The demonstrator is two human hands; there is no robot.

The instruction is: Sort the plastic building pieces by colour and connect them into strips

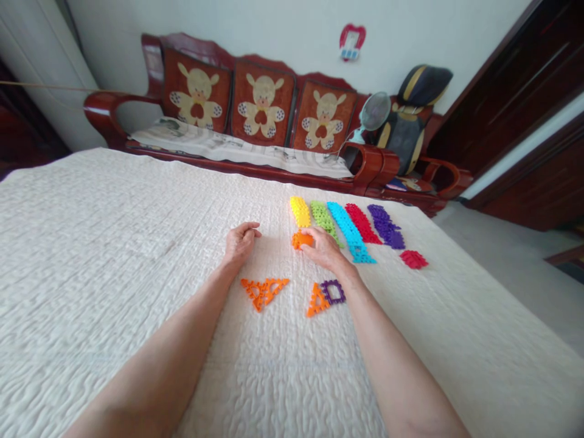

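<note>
My right hand (323, 248) is closed on a small stack of orange interlocking plastic pieces (302, 239), at the near end of a yellow row of pieces (300, 211). My left hand (243, 241) rests on the quilted cover to the left, its fingers curled in and nothing visible in them. Closer to me lie joined orange triangle pieces (261, 294). Beside my right forearm, an orange triangle (317, 300) touches a purple square frame (334, 292), which the wrist partly covers.
Beyond my right hand lie green (325, 220), blue (349, 228), red (362, 222) and purple (385, 226) rows of pieces. A separate red pile (413, 260) sits farther right. The white quilted cover (114, 243) ends before a wooden sofa (104, 115) and a small fan (375, 111).
</note>
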